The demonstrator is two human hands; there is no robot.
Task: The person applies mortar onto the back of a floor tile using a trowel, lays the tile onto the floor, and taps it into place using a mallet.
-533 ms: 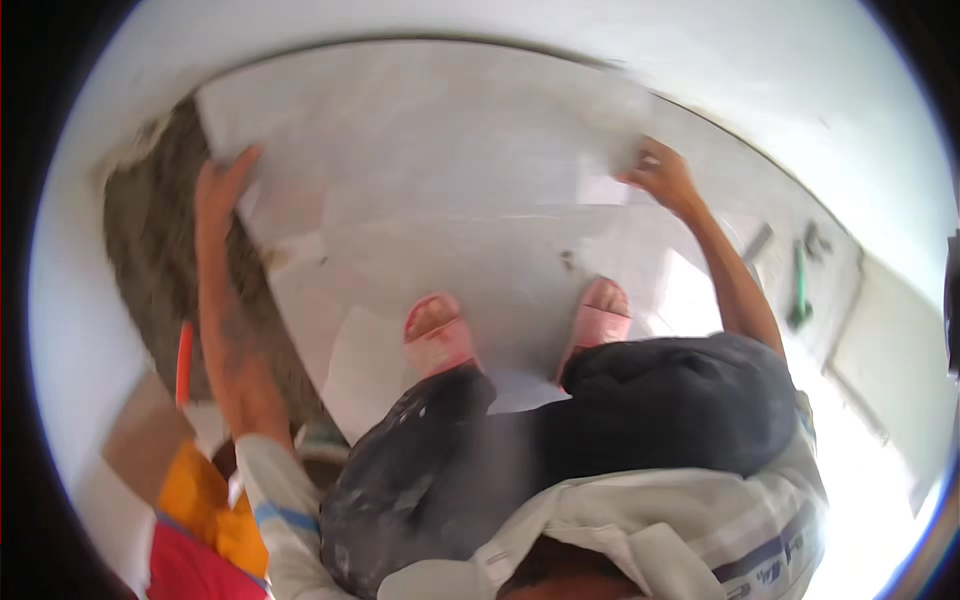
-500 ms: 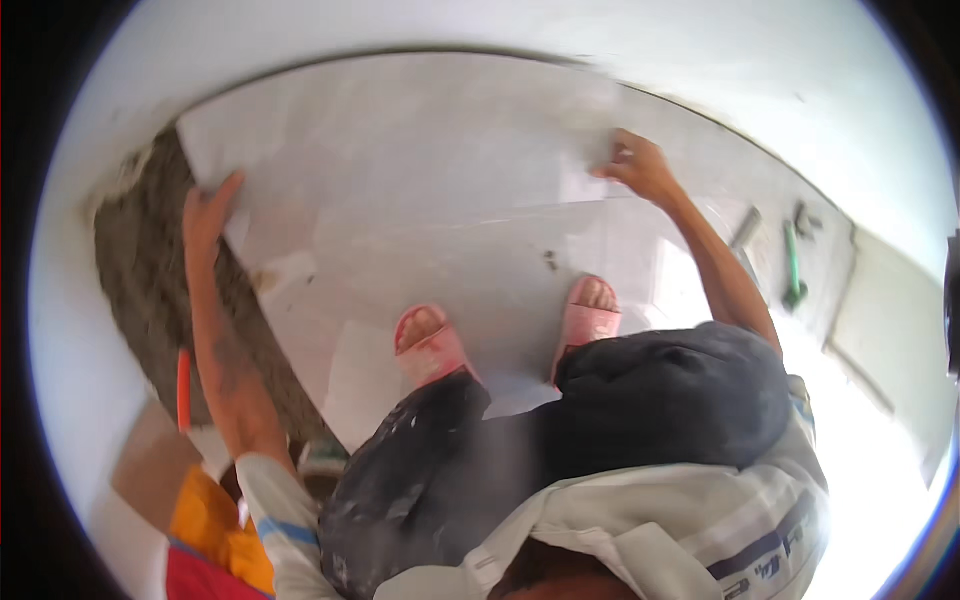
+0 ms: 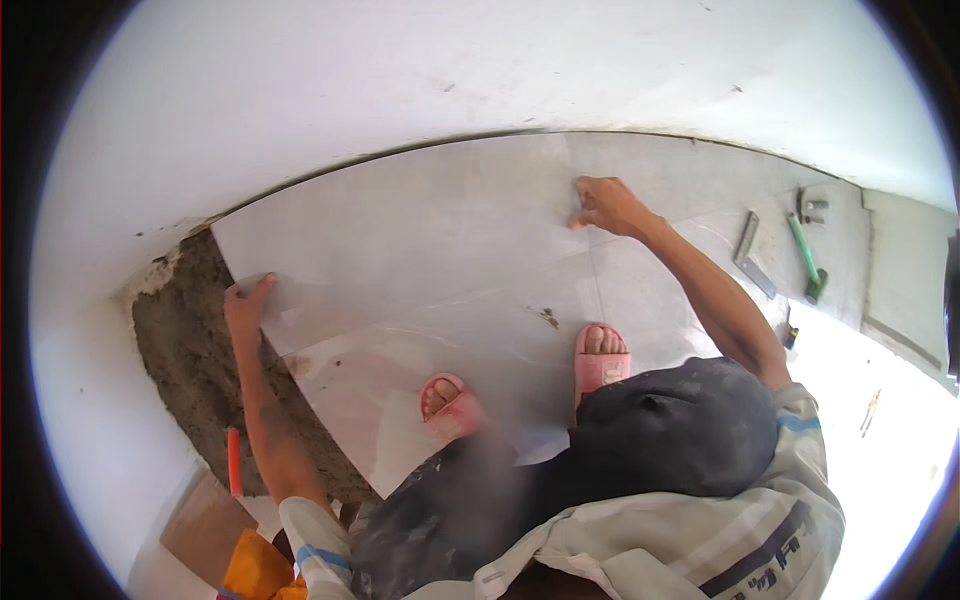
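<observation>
My left hand point(image 3: 250, 300) grips the left edge of a large pale grey tile point(image 3: 420, 220) along the back wall, beside an exposed band of dark, rough mortar point(image 3: 185, 340). My right hand point(image 3: 600, 205) has its fingers curled at that tile's right edge, by a seam with the neighbouring tile point(image 3: 680, 170); their tips are partly hidden. My feet in pink slides point(image 3: 601, 365) stand on the tiles nearer me.
White walls point(image 3: 450, 70) bound the floor. At the right lie a metal square point(image 3: 752, 260), a green-handled tool point(image 3: 805, 255) and a small metal object point(image 3: 812, 205). An orange-red stick point(image 3: 235, 460) and yellow fabric point(image 3: 250, 570) are at lower left. Bright light falls at lower right.
The view has shifted, showing more wall, with the tile and my feet lower in the picture. My right hand now appears further left in the picture. Both hands remain at the tile's edges.
</observation>
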